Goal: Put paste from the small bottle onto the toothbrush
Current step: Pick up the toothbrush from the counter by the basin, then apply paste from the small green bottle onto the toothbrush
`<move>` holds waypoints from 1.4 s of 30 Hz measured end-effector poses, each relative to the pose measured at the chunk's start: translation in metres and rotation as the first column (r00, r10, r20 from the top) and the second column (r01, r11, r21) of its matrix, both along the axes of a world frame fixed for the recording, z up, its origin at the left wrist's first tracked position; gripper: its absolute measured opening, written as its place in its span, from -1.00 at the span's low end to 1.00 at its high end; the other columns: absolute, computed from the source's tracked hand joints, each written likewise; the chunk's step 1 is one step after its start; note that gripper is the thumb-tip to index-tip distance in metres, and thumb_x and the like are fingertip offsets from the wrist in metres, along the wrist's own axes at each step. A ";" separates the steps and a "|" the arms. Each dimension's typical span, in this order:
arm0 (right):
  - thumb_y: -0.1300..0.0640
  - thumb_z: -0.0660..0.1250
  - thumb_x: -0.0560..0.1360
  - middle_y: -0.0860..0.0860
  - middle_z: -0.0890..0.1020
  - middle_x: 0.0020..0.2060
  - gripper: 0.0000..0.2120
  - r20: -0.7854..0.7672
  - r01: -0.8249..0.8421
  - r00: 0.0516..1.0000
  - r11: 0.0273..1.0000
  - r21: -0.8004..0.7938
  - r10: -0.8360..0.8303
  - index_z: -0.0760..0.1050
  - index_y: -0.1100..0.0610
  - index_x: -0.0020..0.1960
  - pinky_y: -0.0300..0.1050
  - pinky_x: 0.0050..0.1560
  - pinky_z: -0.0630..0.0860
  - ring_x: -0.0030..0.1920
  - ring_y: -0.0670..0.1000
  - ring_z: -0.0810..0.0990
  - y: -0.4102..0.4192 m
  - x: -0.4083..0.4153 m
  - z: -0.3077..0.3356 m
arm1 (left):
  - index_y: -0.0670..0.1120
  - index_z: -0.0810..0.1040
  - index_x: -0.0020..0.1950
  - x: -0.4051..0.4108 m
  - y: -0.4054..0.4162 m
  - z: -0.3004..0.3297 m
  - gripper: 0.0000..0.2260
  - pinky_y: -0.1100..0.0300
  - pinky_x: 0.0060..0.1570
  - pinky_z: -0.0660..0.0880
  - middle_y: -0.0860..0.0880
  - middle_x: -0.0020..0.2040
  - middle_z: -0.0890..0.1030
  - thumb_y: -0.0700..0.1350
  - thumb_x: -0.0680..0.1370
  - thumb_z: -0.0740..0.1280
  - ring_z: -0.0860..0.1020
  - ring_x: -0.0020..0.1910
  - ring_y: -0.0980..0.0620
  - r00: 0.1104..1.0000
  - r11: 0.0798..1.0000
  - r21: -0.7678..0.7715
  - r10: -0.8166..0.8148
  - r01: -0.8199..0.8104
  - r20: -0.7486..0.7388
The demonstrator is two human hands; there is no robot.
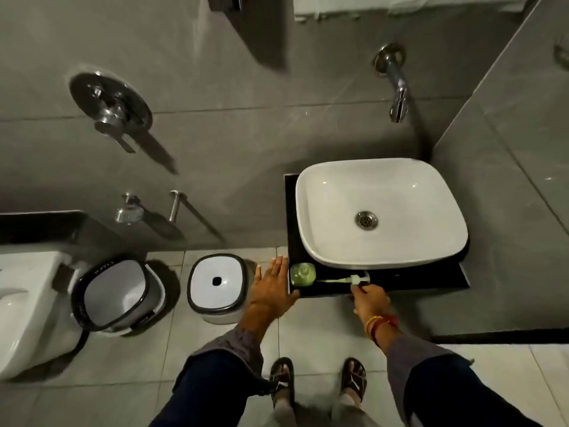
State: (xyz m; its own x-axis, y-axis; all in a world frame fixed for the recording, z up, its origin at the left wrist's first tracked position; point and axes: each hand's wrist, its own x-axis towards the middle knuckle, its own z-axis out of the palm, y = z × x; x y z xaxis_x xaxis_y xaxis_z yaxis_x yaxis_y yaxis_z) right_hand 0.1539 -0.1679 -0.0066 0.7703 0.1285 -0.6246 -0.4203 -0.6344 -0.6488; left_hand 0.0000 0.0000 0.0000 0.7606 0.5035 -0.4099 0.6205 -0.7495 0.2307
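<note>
A small green bottle (pixel 303 274) stands at the front left corner of the black counter (pixel 431 280). Just right of it a pale green toothbrush (pixel 332 281) lies flat along the counter's front strip. Its right end meets a small white pump-topped piece (pixel 359 278). My left hand (pixel 271 292) is flat with fingers apart beside the counter's left edge, close to the green bottle, holding nothing. My right hand (pixel 369 300) reaches over the front edge with fingers curled. Its fingertips are at the white piece and the toothbrush's end. Whether they grip anything is unclear.
A white basin (pixel 320 211) fills most of the counter, with a wall spout (pixel 397 87) above it. On the floor to the left stand a lidded white bin (pixel 217 286), an open bin (pixel 118 295) and a toilet (pixel 21 306). My sandalled feet are below.
</note>
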 end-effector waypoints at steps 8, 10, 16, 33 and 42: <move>0.21 0.49 0.47 0.35 0.62 0.08 -0.57 -0.222 0.420 0.893 0.902 0.100 -0.391 0.49 0.45 0.21 0.18 0.02 0.67 -0.03 0.30 0.66 0.028 0.033 -0.031 | -0.08 -0.21 0.65 0.008 -0.013 -0.033 -0.19 -0.12 0.61 -0.09 -0.04 0.68 -0.10 0.21 0.62 0.19 -0.09 0.65 -0.03 0.991 0.999 -0.029 0.019 -0.016 0.132; 0.20 0.48 0.47 0.30 0.65 0.05 -0.60 -0.227 0.438 0.883 0.895 0.079 -0.412 0.51 0.44 0.19 0.13 -0.01 0.67 -0.12 0.26 0.67 0.033 0.039 -0.039 | -0.08 -0.22 0.65 0.008 -0.015 -0.037 -0.18 -0.10 0.59 -0.10 -0.04 0.68 -0.10 0.21 0.62 0.20 -0.08 0.65 -0.04 0.990 0.999 -0.027 0.026 -0.023 0.141; 0.13 0.49 0.41 0.12 0.63 -0.28 -0.77 -0.191 0.515 0.846 0.856 0.048 -0.498 0.58 0.31 -0.13 0.02 -0.13 0.62 -0.42 0.03 0.57 0.028 0.030 -0.042 | -0.08 -0.25 0.64 0.006 -0.013 -0.038 -0.19 -0.08 0.59 -0.12 -0.05 0.68 -0.11 0.21 0.63 0.19 -0.07 0.65 -0.05 0.987 1.000 0.002 0.006 -0.006 0.162; 0.27 0.55 0.40 -0.01 0.70 -0.21 -0.82 0.260 0.154 0.901 0.816 0.557 -0.347 0.61 0.09 -0.09 -0.35 -0.17 0.62 -0.22 -0.15 0.69 0.065 -0.026 0.047 | -0.09 -0.27 0.63 0.008 -0.020 -0.042 -0.14 -0.12 0.61 -0.01 -0.07 0.68 -0.09 0.14 0.61 0.27 -0.01 0.65 -0.06 0.983 0.999 -0.017 0.045 -0.042 0.178; 0.24 0.56 0.39 0.05 0.65 -0.15 -0.71 0.619 -0.273 0.784 0.918 0.289 0.039 0.57 0.16 0.07 -0.40 -0.19 0.61 -0.18 -0.12 0.65 0.073 -0.041 0.044 | -0.09 -0.27 0.63 0.007 -0.017 -0.037 -0.18 -0.10 0.62 -0.09 -0.09 0.67 -0.11 0.14 0.64 0.23 -0.06 0.65 -0.05 0.984 0.999 -0.030 0.033 -0.028 0.176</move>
